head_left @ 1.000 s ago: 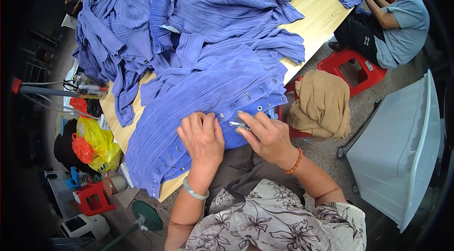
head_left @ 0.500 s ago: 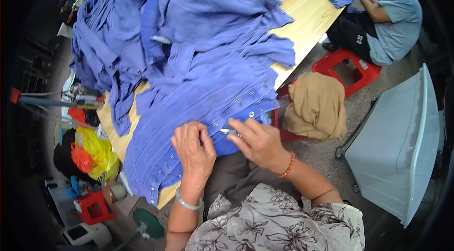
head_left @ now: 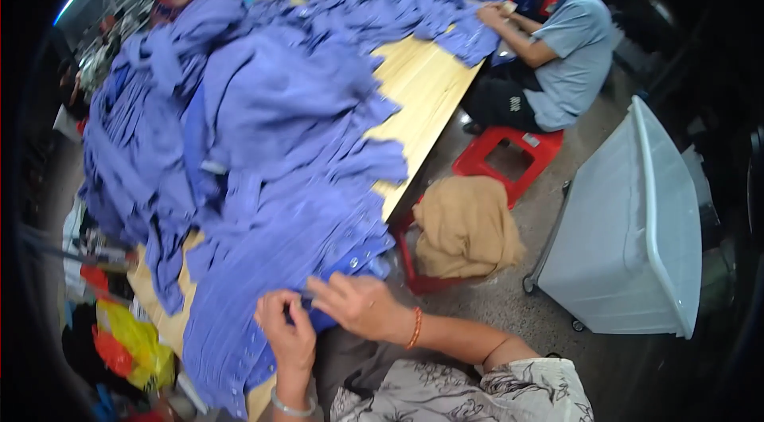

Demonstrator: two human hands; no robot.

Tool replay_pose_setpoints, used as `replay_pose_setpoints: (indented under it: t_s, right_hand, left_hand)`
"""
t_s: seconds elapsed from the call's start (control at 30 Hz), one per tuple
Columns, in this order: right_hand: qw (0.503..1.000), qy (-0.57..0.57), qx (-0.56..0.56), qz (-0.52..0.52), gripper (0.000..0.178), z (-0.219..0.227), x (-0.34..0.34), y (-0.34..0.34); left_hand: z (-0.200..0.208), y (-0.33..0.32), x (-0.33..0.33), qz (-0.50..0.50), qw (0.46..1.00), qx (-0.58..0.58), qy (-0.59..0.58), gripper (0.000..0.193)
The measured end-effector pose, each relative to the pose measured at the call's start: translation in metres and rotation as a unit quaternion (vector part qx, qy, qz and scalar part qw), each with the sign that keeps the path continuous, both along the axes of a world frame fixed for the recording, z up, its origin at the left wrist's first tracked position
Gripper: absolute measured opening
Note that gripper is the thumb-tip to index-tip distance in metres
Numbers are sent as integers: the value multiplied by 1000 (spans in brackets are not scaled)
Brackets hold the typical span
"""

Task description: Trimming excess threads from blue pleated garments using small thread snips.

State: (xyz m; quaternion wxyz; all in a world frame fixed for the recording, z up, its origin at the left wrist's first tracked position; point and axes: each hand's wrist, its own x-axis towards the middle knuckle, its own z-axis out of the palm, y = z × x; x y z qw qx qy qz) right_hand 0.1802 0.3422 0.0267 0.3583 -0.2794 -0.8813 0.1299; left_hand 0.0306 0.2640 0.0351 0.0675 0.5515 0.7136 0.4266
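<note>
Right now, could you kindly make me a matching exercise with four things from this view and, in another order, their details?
Column one:
1. Left hand
2. Right hand
3. Garment nearest the hands
4. Wheeled bin

Column two:
A. Pale grey, at the right side
B. An orange bead bracelet at its wrist
C. Blue-violet, spread on the table
D. A pale bangle at its wrist

Pairs: 1-D, 2-B, 3-C, 4-A

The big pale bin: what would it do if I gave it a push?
The big pale bin would probably roll, because little wheels show underneath. It's likely stiff, since it holds a straight-edged shape. The inside is hidden, so it might be light or heavy.
</note>
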Motion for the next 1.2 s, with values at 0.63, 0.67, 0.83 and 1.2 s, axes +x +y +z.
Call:
replay_pose_setpoints:
  t_s: [0.63, 0.67, 0.83, 1.2]
  right_hand:
    - [999, 23, -20, -43, 34, -1, 7, 13]
    - [998, 22, -34, -55, 33, -2, 12, 16]
    - [991, 15, -79, -111, 35, -9, 40, 35]
    - [990, 26, -95, -102, 36, -15, 54, 38]
  left_hand:
    - [10, -6, 24, -91, 994, 28, 48, 8]
    - [16, -10, 28, -175, 985, -4, -5, 6]
    - [29, -32, 41, -441, 854, -240, -137, 7]
    - [10, 44, 14, -25, 971, -72, 224, 27]
